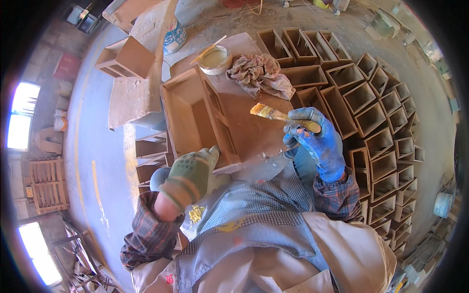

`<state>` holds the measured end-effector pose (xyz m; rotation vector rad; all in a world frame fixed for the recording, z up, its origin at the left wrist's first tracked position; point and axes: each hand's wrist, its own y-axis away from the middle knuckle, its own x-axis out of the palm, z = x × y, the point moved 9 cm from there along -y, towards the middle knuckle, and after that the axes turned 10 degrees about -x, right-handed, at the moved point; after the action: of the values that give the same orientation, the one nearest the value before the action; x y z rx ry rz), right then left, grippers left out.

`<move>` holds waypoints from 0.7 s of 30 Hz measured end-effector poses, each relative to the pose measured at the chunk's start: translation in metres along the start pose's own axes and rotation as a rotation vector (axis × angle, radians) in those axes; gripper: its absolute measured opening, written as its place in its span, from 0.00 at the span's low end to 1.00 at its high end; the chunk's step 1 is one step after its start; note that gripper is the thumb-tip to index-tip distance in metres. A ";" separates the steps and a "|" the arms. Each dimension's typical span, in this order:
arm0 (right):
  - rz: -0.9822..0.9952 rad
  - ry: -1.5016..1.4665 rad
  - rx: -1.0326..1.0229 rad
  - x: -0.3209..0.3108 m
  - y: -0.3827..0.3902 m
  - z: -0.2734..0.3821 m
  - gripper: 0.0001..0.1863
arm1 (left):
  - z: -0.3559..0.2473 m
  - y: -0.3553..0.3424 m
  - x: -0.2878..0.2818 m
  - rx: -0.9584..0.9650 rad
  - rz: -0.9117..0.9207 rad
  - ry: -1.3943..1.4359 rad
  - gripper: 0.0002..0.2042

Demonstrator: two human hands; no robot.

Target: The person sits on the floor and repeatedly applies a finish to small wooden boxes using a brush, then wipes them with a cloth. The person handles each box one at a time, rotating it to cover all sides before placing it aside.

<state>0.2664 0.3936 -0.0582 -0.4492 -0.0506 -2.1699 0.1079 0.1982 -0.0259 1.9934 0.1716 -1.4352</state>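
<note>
My right hand (315, 139), in a worn blue glove, grips a paintbrush (268, 112) by its handle. The bristle end is crusted orange and white and points left. My left hand (193, 173), in a greenish knitted glove, holds the near edge of an open wooden box (188, 115); part of its grip is hidden. The box lies on the worktable (256, 134) with its open side up, and a divider runs along its right side. Beyond the box is a round tub (215, 59) of pale liquid with a stick across its rim. Beside the tub lies a crumpled, stained rag (259, 73).
Stacked wooden boxes (371, 115) crowd the floor to the right. Another box (128, 57) rests on a dusty bench (133, 96) at the far left, with a blue-and-white bucket (174, 39) beside it. More boxes (151, 146) stand below the bench. A slatted wooden rack (49, 184) is by the left wall.
</note>
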 end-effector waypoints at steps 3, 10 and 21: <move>0.021 -0.059 0.033 -0.001 0.007 0.002 0.28 | 0.005 -0.015 0.024 -0.043 0.178 -0.068 0.22; 0.072 -0.145 -0.054 0.012 0.020 0.022 0.27 | 0.022 -0.007 0.006 -0.050 -0.004 0.175 0.17; -0.015 -0.010 -0.338 0.074 0.047 0.032 0.19 | 0.047 0.026 0.010 -0.018 -0.320 1.171 0.12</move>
<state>0.2736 0.3138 -0.0094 -0.6521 0.3124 -2.1965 0.0866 0.1484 -0.0319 2.6168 1.0185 -0.2306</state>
